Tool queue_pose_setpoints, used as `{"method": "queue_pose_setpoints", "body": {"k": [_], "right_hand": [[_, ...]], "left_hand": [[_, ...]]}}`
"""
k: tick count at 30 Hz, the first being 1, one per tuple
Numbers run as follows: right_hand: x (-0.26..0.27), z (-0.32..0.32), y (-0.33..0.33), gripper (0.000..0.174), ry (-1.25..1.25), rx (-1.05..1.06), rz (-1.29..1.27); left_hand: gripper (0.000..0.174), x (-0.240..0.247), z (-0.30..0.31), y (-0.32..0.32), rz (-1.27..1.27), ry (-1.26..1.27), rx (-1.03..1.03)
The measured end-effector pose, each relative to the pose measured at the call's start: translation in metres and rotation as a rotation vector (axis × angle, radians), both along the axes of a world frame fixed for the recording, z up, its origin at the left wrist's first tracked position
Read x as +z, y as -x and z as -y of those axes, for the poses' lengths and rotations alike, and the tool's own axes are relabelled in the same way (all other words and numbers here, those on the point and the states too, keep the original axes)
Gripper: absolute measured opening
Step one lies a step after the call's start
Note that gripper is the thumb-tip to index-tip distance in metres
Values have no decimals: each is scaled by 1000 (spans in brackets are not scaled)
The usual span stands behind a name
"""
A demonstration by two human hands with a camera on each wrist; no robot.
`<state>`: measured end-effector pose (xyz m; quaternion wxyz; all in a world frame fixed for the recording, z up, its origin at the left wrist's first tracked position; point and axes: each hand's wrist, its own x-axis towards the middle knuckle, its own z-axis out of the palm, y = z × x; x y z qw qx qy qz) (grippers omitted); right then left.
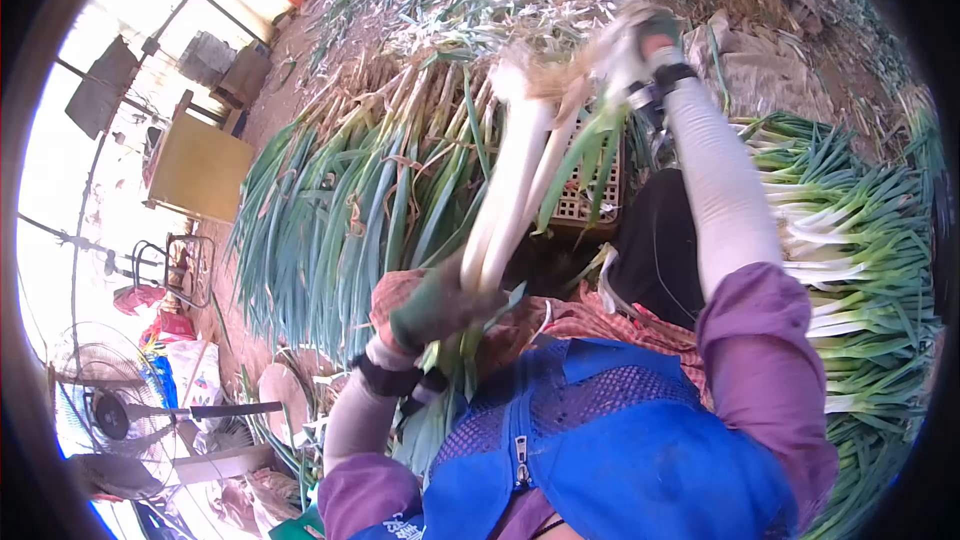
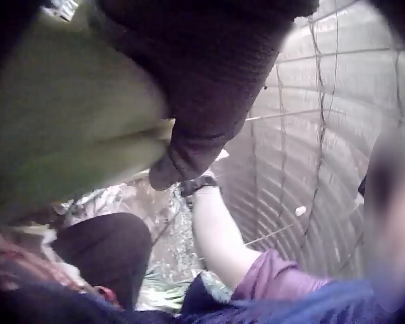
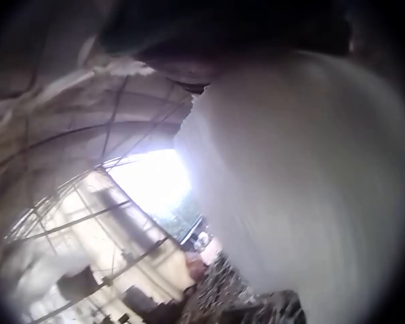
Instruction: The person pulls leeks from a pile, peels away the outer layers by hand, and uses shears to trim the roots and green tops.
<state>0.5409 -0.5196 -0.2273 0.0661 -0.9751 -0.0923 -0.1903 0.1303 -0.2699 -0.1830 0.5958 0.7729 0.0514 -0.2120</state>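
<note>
In the head view my gloved left hand (image 1: 430, 308) grips a few long green onions (image 1: 510, 190) around the lower, green part of their stems. Their white shanks point up and away, roots at the far end. The left wrist view has the dark glove (image 2: 209, 81) curled over the thick green stems (image 2: 74, 115). My gloved right hand (image 1: 652, 38), blurred, is raised beyond the root end and holds a pale outer leaf (image 1: 615, 60) with green tips hanging down. A wide whitish sheet (image 3: 290, 175) fills much of the right wrist view.
A big heap of untrimmed green onions (image 1: 370, 190) lies to the left, and cleaned ones (image 1: 830, 240) are stacked at right. A plastic crate (image 1: 590, 185) stands ahead of my knee (image 1: 660, 240). Peelings (image 1: 450, 20) cover the ground behind. A fan (image 1: 110, 410) is at far left.
</note>
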Motion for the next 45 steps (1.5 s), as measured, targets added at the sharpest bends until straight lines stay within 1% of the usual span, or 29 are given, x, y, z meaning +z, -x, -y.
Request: {"method": "queue_pose_setpoints", "body": {"k": [1, 3, 5, 6, 8, 10, 11, 12, 13, 16, 19, 20, 21, 22, 24, 25, 26, 27, 28, 30, 32, 34, 35, 37, 38, 41, 42, 44, 45], "right_hand": [[8, 15, -3, 32, -65, -9, -2], [24, 39, 2, 35, -351, 82, 15], [32, 49, 24, 39, -789, 296, -64], [37, 45, 43, 41, -1048, 425, -157], [42, 24, 95, 46, -1565, 664, -456], [45, -5, 149, 51, -1994, 768, -829], [45, -17, 166, 53, -2108, 783, -949], [43, -27, 179, 56, -2108, 809, -989], [32, -21, 176, 63, -1608, 900, -612], [-14, -26, 105, 59, -1613, 1344, -651], [3, -14, 101, 51, -1582, 999, -531], [6, -15, 105, 48, -1640, 953, -564], [12, -11, 109, 47, -1792, 918, -817], [13, -21, 119, 41, -1910, 1015, -883], [11, -38, 142, 34, -1932, 996, -777], [22, -44, 155, 33, -2057, 926, -913], [-4, -56, 143, 34, -1687, 1029, -604], [-28, -68, 133, 36, -1227, 961, -199], [-54, -80, 121, 38, -928, 826, 147], [-89, -106, 108, 40, -864, 740, 184], [-102, -119, 105, 38, -767, 789, 282], [-93, -125, 114, 36, -662, 834, 377], [-91, -119, 118, 33, -737, 915, 287], [-53, -104, 146, 28, -894, 1057, 97], [-42, -97, 152, 28, -1227, 1227, -165], [-12, -68, 160, 39, -869, 1056, 5], [-25, -66, 134, 37, -824, 1026, 96], [-12, -48, 106, 35, -639, 835, 208], [-9, -26, 80, 35, -745, 819, 85]], "left_hand": [[47, -18, -10, 8, 152, -50, -123], [48, -32, -18, 15, 53, 25, -88], [46, -13, -10, 6, -19, -78, -14], [43, -38, -18, 2, 32, -51, 23], [45, -40, -20, -5, 5, -41, 16], [49, -29, -15, -11, -31, -99, 9], [50, -32, -12, -10, -17, -42, 17], [51, -37, -10, -9, -2, 14, 25], [52, -38, -10, -8, 16, 70, 33], [56, -14, -10, -4, -46, 13, 25], [58, 9, -17, 3, -44, -17, 5], [59, 18, -19, 6, -15, -50, -23], [59, 23, -22, 7, 16, -85, -56], [55, 22, -30, 7, 13, -281, -149], [48, 10, -36, 9, 86, -255, -180], [45, 14, -32, 8, 121, -243, -195], [49, 22, -24, 9, 56, -32, -173], [51, 18, -25, 9, 47, -43, -182], [52, 10, -28, 10, 39, -55, -191], [56, 5, -31, 11, -7, -4, -230], [60, 6, -32, 6, -84, 120, -299], [63, 12, -28, 7, -118, 241, -292], [63, 13, -30, 7, -129, 244, -337], [65, 13, -38, 7, -149, 255, -421], [68, 4, -46, 11, -96, 237, -395], [71, -2, -55, 16, -110, 266, -269], [74, -3, -55, 18, -140, 320, -230], [73, 3, -58, 20, -115, 403, -203], [73, 5, -59, 20, -98, 449, -184]]}}
